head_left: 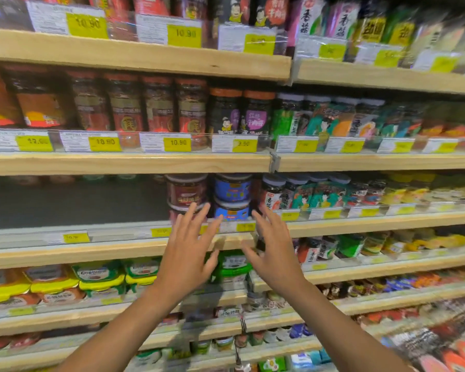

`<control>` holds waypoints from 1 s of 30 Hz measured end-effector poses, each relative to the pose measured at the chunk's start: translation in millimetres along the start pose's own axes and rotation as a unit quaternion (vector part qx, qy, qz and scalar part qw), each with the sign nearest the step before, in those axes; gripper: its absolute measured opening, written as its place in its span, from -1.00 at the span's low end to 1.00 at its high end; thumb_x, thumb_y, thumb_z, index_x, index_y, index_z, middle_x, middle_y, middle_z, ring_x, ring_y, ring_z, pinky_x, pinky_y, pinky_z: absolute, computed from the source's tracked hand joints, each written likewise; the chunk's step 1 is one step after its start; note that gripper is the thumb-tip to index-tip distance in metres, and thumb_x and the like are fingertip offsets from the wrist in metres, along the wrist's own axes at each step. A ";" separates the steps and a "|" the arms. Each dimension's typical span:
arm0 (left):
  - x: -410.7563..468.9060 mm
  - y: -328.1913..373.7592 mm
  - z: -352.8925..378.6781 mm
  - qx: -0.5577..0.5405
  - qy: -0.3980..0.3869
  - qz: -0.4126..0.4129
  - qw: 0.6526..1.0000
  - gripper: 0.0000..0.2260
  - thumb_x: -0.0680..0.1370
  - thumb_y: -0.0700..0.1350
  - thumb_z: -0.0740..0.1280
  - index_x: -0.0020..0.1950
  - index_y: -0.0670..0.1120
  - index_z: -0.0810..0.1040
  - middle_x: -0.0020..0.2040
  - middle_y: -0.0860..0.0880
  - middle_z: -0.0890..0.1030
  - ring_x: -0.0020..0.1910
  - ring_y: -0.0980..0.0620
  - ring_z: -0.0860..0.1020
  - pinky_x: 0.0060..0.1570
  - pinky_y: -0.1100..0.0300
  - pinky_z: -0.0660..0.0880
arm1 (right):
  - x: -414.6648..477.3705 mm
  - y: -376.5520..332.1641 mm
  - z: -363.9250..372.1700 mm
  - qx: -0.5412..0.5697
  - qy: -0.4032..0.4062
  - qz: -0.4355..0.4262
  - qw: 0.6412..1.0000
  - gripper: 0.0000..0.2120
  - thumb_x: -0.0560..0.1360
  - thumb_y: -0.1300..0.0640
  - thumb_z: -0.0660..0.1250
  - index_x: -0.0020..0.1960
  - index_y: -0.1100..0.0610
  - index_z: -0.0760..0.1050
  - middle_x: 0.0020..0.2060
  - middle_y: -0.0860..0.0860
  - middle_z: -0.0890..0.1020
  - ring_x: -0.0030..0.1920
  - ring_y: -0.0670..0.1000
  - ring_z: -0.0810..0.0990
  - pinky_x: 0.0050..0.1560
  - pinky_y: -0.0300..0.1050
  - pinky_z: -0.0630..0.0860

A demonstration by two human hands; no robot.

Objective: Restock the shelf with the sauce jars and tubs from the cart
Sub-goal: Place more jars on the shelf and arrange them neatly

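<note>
Though my fingers [186, 218] are splayed and released, grasping nothing, I have my left hand [187, 251] and right hand [275, 253] raised before two stacked blue-labelled tubs [232, 196] on the wooden shelf [91, 253]. Dark red tubs [187, 191] stand just left of them, and jars marked 香菇 [273, 197] just right. Price tags [177, 144] above read 10.90.

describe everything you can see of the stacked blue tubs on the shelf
Two squat round blue tubs stand upright, one stacked on the other, at the front of the wooden shelf. Each has a greyish lid and a blue label, its print blurred. Stacked dark red tubs sit just left. The left hand and right hand spread open in front; contact is unclear.
</note>
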State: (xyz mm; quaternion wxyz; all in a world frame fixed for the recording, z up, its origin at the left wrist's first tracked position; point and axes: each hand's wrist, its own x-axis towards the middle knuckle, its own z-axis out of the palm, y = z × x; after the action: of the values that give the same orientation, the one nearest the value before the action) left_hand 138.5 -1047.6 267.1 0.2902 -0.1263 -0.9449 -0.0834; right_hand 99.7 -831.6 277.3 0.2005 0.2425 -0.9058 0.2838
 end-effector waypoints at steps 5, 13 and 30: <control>-10.9 93.7 48.3 -0.007 -0.064 0.068 0.996 -0.30 0.51 0.09 0.40 0.60 0.06 0.22 0.61 -0.12 0.19 0.62 -0.21 0.05 0.50 -0.28 0.19 | -88.4 81.1 -48.6 -0.132 -0.027 0.039 0.990 -0.25 0.52 -0.18 0.33 0.59 -0.09 0.04 0.60 -0.05 0.00 0.58 0.07 0.04 0.49 0.17 0.23; -33.4 265.4 134.5 -0.041 -0.172 0.157 0.972 -0.30 0.54 0.16 0.31 0.63 0.12 0.12 0.66 -0.04 -0.01 0.64 -0.14 -0.09 0.53 -0.21 -0.05 | -239.0 200.6 -137.9 -0.184 -0.049 0.162 0.968 -0.29 0.45 -0.12 0.39 0.52 0.05 0.27 0.54 0.10 0.23 0.49 0.20 0.27 0.37 0.19 0.39; 14.7 489.5 302.7 -0.156 -0.369 0.265 0.877 -0.35 0.59 0.04 0.31 0.63 0.10 0.11 0.66 -0.01 0.02 0.64 -0.09 -0.03 0.55 -0.11 0.18 | -400.8 397.4 -226.7 -0.212 -0.084 0.441 0.868 -0.27 0.47 -0.18 0.37 0.55 0.01 0.22 0.54 0.06 0.24 0.51 0.16 0.25 0.45 0.10 0.29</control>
State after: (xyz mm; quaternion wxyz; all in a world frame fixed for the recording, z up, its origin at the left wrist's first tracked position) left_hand 107.6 -507.8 69.2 -0.0921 -0.4375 -0.8892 -0.0970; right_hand 252.5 -276.0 82.9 0.0243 -0.2074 -0.9703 0.1223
